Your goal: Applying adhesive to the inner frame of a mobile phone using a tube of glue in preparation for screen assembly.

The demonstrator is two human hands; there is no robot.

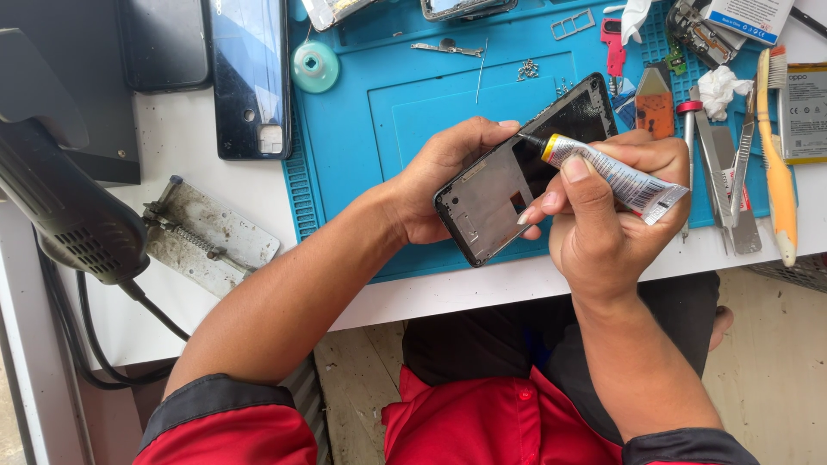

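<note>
The left hand (439,185) clutched the phone frame (517,176) from its left edge, tilted above the blue mat (405,103). The right hand (603,215) pinched a glue tube (616,176), thumb on top, nozzle touching the frame's upper edge, just beside the left fingertips. Tweezers (728,185) lay right of the tube.

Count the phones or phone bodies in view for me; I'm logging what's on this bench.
5, more may be hidden: opened phone in the left hand; dark phone and back cover top left; two cropped at the top edge.
</note>
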